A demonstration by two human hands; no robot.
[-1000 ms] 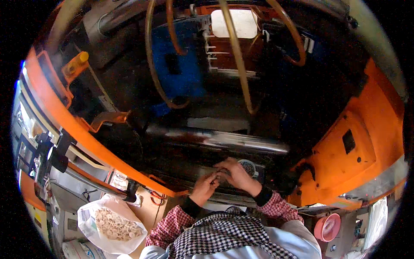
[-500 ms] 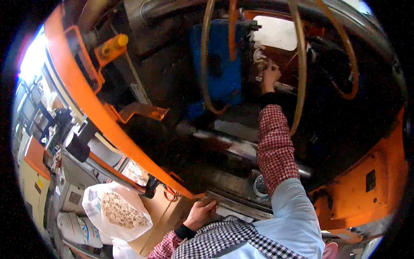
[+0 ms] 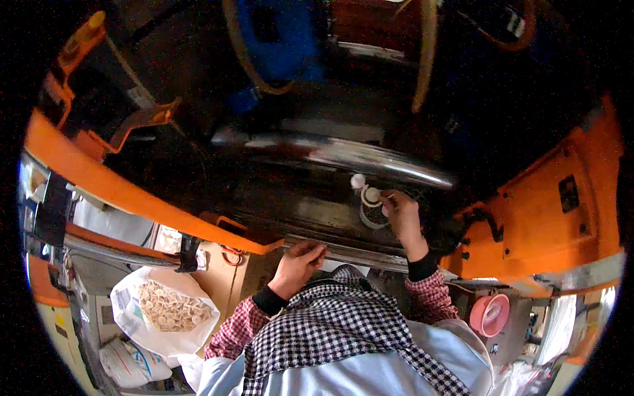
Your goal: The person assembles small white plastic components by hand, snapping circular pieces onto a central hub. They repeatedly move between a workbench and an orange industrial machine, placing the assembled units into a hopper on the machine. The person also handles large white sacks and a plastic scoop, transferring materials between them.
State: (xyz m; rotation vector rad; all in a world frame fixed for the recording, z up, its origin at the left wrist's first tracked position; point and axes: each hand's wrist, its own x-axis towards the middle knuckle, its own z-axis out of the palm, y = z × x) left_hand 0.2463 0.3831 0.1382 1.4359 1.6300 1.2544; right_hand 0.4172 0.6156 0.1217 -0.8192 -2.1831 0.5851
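Note:
My right hand (image 3: 404, 216) pinches a string of small round white plastic pieces (image 3: 371, 195). They hang over a white round tub (image 3: 374, 223) with dark grey bits inside, which stands on the machine's inner ledge. Some of the tub is hidden behind the pieces and my fingers. My left hand (image 3: 297, 269) is closed with its fingers curled, by the front edge (image 3: 350, 252) of the machine opening. Whatever those fingers may hold cannot be made out.
A bright metal bar (image 3: 370, 157) crosses the dark machine, with a blue block (image 3: 281, 36) and hoses (image 3: 426, 59) beyond. Orange panels (image 3: 152, 208) flank the opening. A white sack (image 3: 165, 310) of pale plastic pieces stands at left. A pink basin (image 3: 489, 315) lies at right.
My right hand has drawn back from deep inside the machine to the tub, bringing the white pieces with it. My left hand stays by the front edge. The view has tilted down.

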